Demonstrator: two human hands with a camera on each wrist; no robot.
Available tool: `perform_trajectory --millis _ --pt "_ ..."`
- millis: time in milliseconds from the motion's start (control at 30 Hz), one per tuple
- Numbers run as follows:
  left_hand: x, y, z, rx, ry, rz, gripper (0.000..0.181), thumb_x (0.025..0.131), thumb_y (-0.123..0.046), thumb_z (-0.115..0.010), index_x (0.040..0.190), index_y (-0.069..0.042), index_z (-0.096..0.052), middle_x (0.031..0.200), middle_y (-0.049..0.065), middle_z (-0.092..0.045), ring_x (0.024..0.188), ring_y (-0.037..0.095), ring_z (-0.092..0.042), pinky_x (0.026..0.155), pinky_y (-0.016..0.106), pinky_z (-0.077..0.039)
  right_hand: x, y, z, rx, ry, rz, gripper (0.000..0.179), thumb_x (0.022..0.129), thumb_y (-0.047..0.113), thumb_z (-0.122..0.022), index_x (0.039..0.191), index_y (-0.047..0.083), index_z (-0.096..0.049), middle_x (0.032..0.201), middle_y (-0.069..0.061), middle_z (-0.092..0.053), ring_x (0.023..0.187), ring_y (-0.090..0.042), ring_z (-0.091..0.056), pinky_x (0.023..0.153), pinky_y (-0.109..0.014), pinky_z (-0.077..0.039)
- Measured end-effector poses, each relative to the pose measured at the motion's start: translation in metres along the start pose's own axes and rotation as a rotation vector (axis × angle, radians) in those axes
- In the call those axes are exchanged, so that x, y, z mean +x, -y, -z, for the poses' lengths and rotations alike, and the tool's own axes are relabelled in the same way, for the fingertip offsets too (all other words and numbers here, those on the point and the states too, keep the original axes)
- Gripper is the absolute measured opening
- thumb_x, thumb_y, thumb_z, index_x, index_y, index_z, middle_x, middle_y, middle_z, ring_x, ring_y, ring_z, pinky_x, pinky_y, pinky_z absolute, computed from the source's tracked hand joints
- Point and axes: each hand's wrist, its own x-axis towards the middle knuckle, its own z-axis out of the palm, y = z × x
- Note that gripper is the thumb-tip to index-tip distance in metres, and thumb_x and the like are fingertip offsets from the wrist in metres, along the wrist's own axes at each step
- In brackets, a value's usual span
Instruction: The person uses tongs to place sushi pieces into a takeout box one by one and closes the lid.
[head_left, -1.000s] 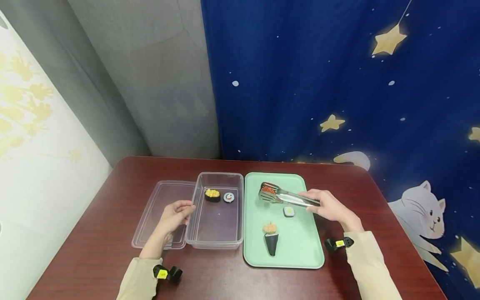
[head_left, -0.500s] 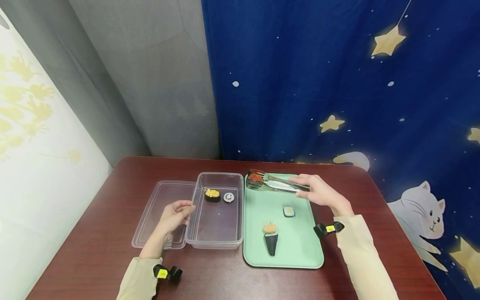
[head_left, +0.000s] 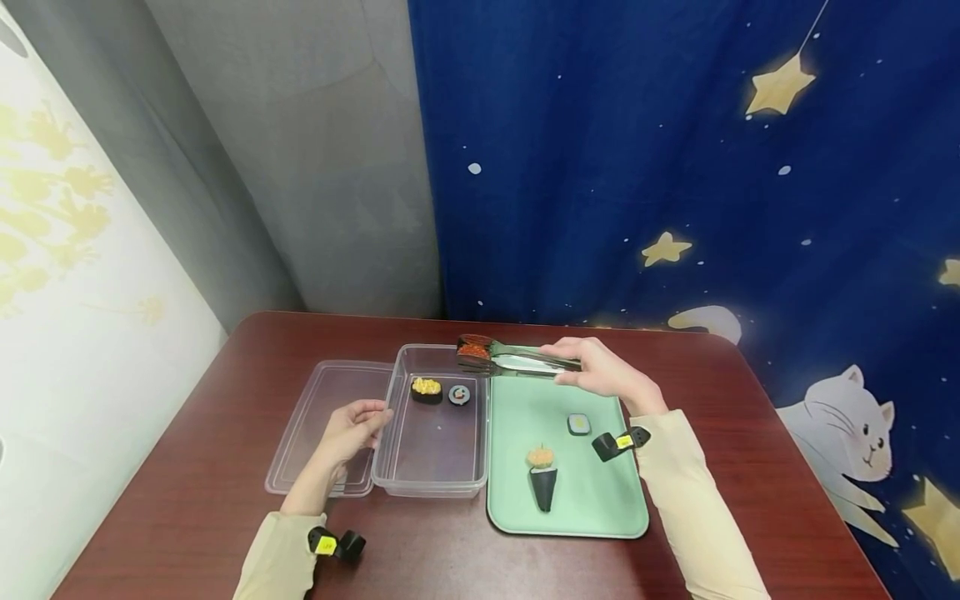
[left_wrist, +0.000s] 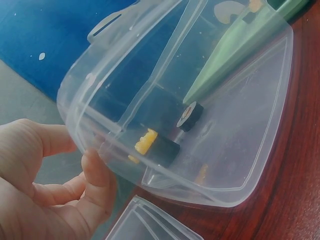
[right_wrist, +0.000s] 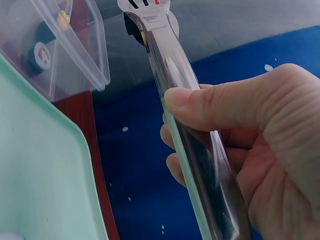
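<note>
My right hand (head_left: 603,371) grips metal tongs (right_wrist: 182,110), its thumb on top and fingers beneath. Between the tong heads is a sushi piece topped with red roe (head_left: 472,352), above the far right rim of a clear plastic container (head_left: 429,488). With thumb and fingers my left hand (head_left: 348,433) pinches the container's left wall. Inside the container, a yellow-topped black sushi piece (head_left: 427,391) lies left of a round sushi roll (head_left: 459,395). On the green tray (head_left: 600,500) are a small white-and-dark sushi roll (head_left: 578,424) and a dark cone-shaped hand roll (head_left: 543,479).
A clear lid (head_left: 303,442) lies on the brown table (head_left: 187,483), partly under my left hand and beside the container. The tray stands close along the container's right side. Curtains (head_left: 540,208) hang behind the table's far edge.
My right hand has carried the tongs and the red-topped sushi left, from over the tray to the container's far right rim. My left hand keeps its hold on the container.
</note>
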Motion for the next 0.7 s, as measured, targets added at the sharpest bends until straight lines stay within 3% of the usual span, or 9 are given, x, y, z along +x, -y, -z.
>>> perform_trajectory --millis 300,400,600,700 --pt "0.001 0.0 -0.001 -0.01 -0.014 0.001 0.034 0.089 -0.007 -0.062 0.114 0.013 -0.051 0.079 0.006 -0.061 0.055 0.007 -0.049 0.05 0.019 -0.046 0.026 0.008 -0.017 0.03 0.057 0.028 0.046 0.081 0.001 -0.07 0.125 0.0 -0.058 0.114 -0.012 -0.062 0.091 -0.021 -0.056 0.074 -0.033 -0.05" --pt "0.001 0.0 -0.001 -0.01 -0.015 0.003 0.034 0.089 -0.007 -0.062 0.114 0.013 -0.051 0.079 0.006 -0.062 0.055 0.007 -0.049 0.05 0.019 -0.046 0.034 0.008 -0.025 0.012 0.079 0.051 0.045 0.08 0.001 -0.071 0.124 0.001 -0.059 0.111 -0.01 -0.063 0.085 -0.019 -0.054 0.072 -0.03 -0.048" --pt "0.001 0.0 -0.001 -0.007 -0.015 0.001 0.033 0.089 -0.007 -0.062 0.114 0.012 -0.052 0.077 0.002 -0.06 0.054 0.006 -0.048 0.05 0.019 -0.045 0.047 0.01 -0.041 -0.043 0.124 0.092 0.045 0.078 0.0 -0.069 0.121 0.0 -0.061 0.114 -0.013 -0.063 0.101 -0.024 -0.058 0.085 -0.035 -0.047" --pt "0.001 0.0 -0.001 -0.001 -0.015 -0.001 0.033 0.089 -0.008 -0.062 0.114 0.012 -0.052 0.076 0.001 -0.06 0.054 0.006 -0.048 0.05 0.019 -0.045 0.052 0.011 -0.049 -0.077 0.172 0.085 0.045 0.078 0.002 -0.068 0.122 0.001 -0.061 0.112 -0.012 -0.063 0.098 -0.024 -0.058 0.085 -0.034 -0.046"
